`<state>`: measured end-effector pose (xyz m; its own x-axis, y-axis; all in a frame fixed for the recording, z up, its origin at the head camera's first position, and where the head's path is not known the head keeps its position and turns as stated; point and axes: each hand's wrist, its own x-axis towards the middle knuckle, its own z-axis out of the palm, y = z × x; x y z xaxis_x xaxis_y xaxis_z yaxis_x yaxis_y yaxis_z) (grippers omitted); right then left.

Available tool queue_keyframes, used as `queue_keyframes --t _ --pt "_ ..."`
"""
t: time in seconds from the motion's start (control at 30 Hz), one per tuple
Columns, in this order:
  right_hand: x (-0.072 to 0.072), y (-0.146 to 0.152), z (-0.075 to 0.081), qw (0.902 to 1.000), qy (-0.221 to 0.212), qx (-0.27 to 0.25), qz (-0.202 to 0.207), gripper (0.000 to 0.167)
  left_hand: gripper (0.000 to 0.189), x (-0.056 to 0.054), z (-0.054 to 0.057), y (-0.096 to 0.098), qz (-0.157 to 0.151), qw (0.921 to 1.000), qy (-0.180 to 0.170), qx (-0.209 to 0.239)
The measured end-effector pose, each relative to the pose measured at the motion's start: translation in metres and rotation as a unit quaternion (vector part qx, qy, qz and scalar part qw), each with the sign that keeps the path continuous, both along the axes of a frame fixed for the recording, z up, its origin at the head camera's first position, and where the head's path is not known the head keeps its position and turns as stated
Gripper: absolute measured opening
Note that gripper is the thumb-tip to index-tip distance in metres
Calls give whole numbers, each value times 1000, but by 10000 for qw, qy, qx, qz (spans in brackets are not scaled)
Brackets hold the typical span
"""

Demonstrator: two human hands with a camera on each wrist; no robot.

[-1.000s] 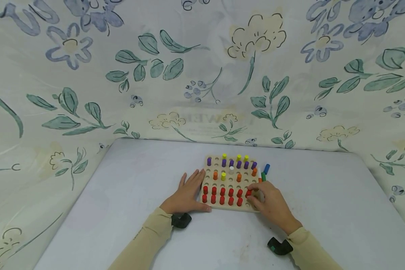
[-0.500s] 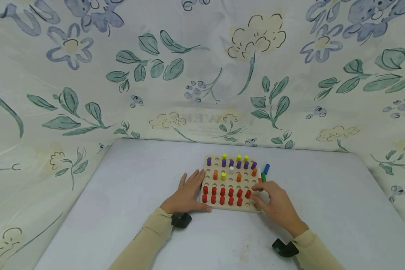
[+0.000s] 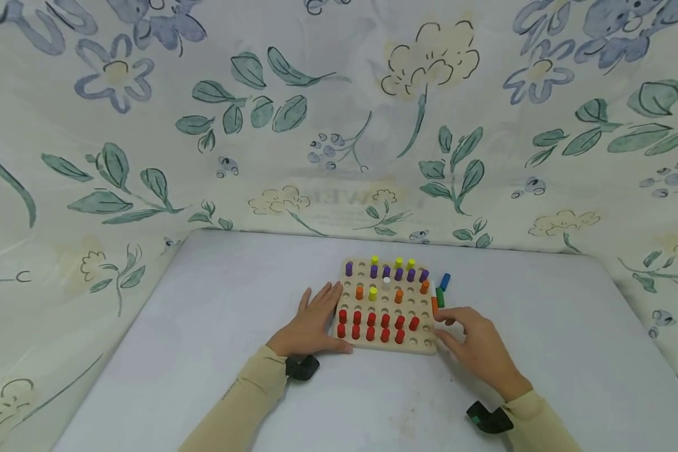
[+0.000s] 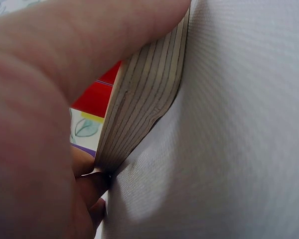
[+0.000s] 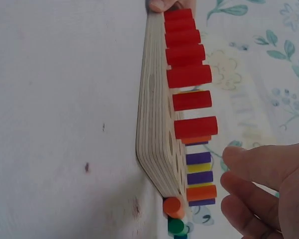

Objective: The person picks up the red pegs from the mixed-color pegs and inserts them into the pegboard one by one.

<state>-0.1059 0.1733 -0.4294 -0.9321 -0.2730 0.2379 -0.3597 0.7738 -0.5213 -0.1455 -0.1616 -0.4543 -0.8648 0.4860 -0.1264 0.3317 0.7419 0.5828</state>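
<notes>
A wooden pegboard (image 3: 384, 347) lies on the table with two front rows of red pegs standing in it. My left hand (image 3: 307, 325) rests flat at its left side, fingers spread along the edge and thumb at the front corner; the left wrist view shows the layered board edge (image 4: 144, 94) beneath that thumb. Just off the right edge is my right hand (image 3: 480, 348), thumb and fingers apart with nothing between them. In the right wrist view, the last red peg (image 5: 195, 128) of a row stands apart from this hand (image 5: 269, 184).
Purple pegs (image 3: 398, 274), yellow pegs (image 3: 411, 263), orange pegs (image 3: 398, 295) and a white peg (image 3: 386, 282) stand farther back in the board. Along its right side lie a blue peg (image 3: 445, 282), a green peg (image 3: 440, 297) and an orange peg (image 3: 434, 306). Floral cloth (image 3: 339, 125) hangs behind the table.
My right hand has let go of the red peg, now standing at the right end of its row, and has drawn back rightward off the board. The left hand stays in place.
</notes>
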Motion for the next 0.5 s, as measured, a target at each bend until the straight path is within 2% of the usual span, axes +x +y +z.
queue_keyframes --t 0.27,0.5 --pt "2 12 2 9999 -68 74 -93 27 122 0 1 0 11 10000 7 48" --pt "5 22 6 9989 -423 103 -155 26 121 1 2 0 46 10000 -18 63"
